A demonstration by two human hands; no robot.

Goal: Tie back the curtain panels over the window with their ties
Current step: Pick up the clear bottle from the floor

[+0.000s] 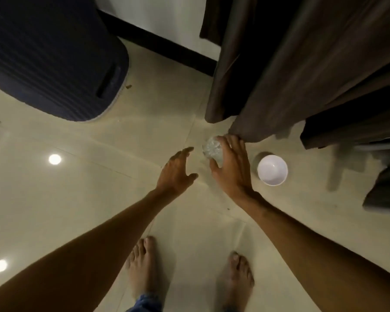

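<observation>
Brown curtain panels [279,70] hang at the upper right, and their hems reach the tiled floor. No tie shows in this view. My right hand [231,167] is low, just in front of the nearest hem. Its thumb and fingers are round a clear ribbed glass [212,149]. My left hand [178,172] hovers to the left of the glass with its fingers spread, holding nothing. A small gap separates it from the glass.
A white bowl [272,170] stands on the floor to the right of my right hand. A dark blue ribbed bin [54,59] fills the upper left. Dark fabric [387,190] lies at the right edge. My bare feet [144,266] are below on the glossy tiles.
</observation>
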